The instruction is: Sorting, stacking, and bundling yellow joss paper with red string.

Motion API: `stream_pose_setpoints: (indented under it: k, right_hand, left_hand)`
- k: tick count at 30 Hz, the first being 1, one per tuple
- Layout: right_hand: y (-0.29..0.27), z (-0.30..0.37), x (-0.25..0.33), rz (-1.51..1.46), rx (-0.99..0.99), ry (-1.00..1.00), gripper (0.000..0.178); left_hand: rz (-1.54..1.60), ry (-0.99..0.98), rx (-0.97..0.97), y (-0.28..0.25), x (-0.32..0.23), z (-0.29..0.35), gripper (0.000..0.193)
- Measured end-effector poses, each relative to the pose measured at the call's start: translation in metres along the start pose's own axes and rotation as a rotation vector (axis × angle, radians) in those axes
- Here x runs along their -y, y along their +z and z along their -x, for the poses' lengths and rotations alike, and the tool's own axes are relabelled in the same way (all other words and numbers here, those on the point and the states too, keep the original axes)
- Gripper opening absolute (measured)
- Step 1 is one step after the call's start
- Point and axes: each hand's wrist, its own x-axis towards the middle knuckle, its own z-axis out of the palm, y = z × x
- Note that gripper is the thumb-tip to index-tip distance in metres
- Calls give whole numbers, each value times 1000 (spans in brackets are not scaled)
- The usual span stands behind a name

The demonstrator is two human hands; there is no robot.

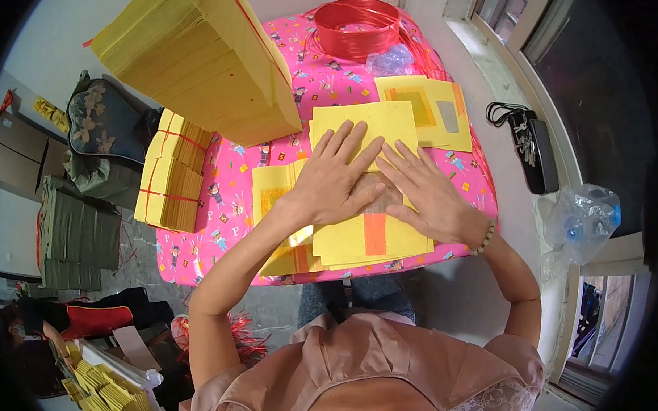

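Observation:
Both my hands lie flat on a small pile of yellow paper sheets (pixel 386 240) in front of me. My left hand (pixel 335 178) is spread over the upper left part, fingertips on a plain yellow sheet (pixel 379 120) at the far side. My right hand (pixel 431 198) rests on the pile's right side, fingers apart. An orange strip and part of a silvery patch show on the near sheet between them. More yellow sheets (pixel 271 196) with orange and gold patches stick out under my left wrist. Sheets with a silver patch (pixel 451 134) lie beyond my right hand.
A tall yellow paper stack (pixel 225 71) stands at the far left, with red-tied yellow bundles (pixel 172 178) beside it. A red strapping coil (pixel 357 32) and crumpled plastic sit on the pink tablecloth (pixel 233 256). Keys and a black case (pixel 531 151) lie on the windowsill near a plastic bag (pixel 582 221).

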Motion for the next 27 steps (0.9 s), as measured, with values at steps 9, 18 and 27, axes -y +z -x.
stream_pose_setpoints:
  k: [9,18,27]
  right_hand:
    - [7,1,-4,59,6,-26,63]
    - [-5,-7,-8,58,-6,-32,55]
    - [-2,-13,-26,-11,-155,-42,43]
  left_hand:
    - [-41,-13,36,3,4,4,73]
    - [46,-54,188,-6,16,0,76]
    - [40,-64,255,-11,15,-6,74]
